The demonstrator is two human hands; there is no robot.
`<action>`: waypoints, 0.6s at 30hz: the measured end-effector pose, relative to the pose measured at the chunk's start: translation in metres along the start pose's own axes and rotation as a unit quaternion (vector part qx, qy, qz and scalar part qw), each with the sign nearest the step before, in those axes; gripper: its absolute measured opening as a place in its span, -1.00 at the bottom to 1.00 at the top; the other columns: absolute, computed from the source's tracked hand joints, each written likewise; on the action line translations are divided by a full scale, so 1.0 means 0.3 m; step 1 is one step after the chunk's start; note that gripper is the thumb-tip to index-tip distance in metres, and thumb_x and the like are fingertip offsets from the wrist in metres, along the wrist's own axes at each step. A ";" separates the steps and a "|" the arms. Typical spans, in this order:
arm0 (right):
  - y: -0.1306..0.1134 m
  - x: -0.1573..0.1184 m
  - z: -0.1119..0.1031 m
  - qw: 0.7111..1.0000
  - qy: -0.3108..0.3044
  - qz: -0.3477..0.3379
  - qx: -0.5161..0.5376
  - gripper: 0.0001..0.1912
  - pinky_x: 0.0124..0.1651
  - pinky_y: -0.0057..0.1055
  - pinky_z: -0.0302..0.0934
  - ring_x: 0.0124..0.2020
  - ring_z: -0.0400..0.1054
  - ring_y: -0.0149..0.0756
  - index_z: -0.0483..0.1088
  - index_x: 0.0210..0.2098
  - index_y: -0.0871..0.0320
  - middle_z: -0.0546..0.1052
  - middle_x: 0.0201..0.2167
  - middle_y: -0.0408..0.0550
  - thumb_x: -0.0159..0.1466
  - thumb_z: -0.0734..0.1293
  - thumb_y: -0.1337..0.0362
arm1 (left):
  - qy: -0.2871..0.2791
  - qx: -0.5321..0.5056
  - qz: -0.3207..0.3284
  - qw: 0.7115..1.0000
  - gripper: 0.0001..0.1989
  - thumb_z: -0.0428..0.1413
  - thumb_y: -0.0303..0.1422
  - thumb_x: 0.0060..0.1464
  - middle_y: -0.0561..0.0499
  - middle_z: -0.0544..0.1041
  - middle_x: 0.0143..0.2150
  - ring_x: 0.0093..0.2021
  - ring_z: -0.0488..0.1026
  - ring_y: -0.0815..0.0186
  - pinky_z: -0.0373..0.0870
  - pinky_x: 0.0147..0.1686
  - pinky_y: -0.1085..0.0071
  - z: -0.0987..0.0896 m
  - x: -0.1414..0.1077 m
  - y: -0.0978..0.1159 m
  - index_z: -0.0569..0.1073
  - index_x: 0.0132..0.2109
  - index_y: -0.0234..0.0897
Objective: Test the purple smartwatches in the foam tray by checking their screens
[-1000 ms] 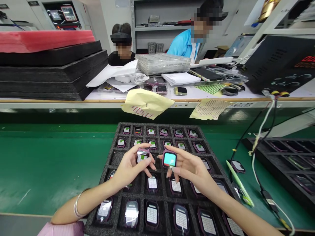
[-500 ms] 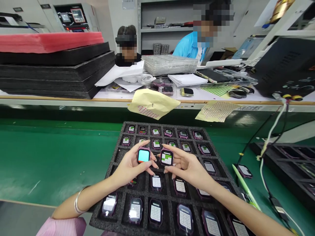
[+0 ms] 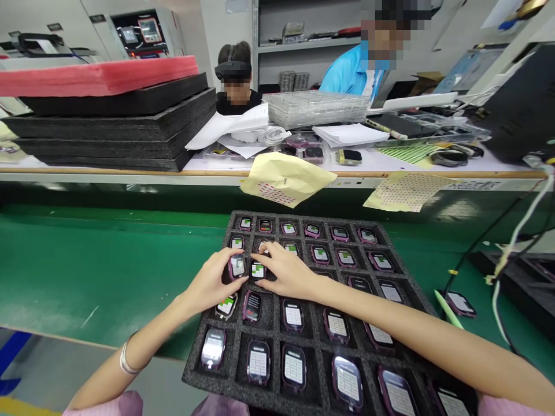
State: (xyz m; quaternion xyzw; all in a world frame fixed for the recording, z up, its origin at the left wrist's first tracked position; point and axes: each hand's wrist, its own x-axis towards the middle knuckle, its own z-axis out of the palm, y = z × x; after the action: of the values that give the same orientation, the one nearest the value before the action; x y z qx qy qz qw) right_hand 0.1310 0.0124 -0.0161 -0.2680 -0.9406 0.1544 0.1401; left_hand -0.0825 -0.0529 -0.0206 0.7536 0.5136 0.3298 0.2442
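Observation:
A black foam tray (image 3: 314, 346) with square compartments holds several purple-framed smartwatches, most with lit screens. Over its third row, at the left edge, my left hand (image 3: 215, 281) grips a watch (image 3: 237, 266) between thumb and fingers. Just to the right, my right hand (image 3: 281, 268) has thumb and fingers round another watch (image 3: 258, 270) that shows a green and white screen. The two watches are side by side, a small gap apart. Below them lie a watch with a pale frame (image 3: 226, 305) and one with a dark text screen (image 3: 252, 306).
Black foam sheets (image 3: 108, 130) topped with pink foam (image 3: 104, 76) stand on the shelf at the left. Yellow sheets (image 3: 288, 179) hang from its edge. Two people sit beyond. At the right are cables, a green pen (image 3: 447, 310) and another black tray (image 3: 520, 289).
Both hands have moved left and down to the tray's left compartments with their watches. The left watch's screen has gone from cyan to greyish white. The camera view has shifted.

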 end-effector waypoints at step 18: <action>0.079 -0.333 -0.225 0.973 -0.144 0.116 -0.137 -0.60 -0.13 -0.18 0.30 -0.13 0.33 0.00 0.40 -0.04 0.28 0.36 -0.13 0.15 0.11 0.44 0.44 | -0.195 0.226 0.160 0.941 -0.74 0.26 -0.41 -0.09 -0.25 0.41 -0.13 -0.07 0.32 -0.09 0.22 -0.08 0.04 0.196 0.211 0.167 0.42 -0.21 -0.37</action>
State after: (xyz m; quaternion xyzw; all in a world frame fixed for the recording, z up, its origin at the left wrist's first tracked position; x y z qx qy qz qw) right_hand 0.2469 -0.0085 0.0188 -0.3667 -0.9257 0.0759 -0.0539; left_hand 0.0083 -0.0133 -0.0085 0.9107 0.3895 0.0864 0.1074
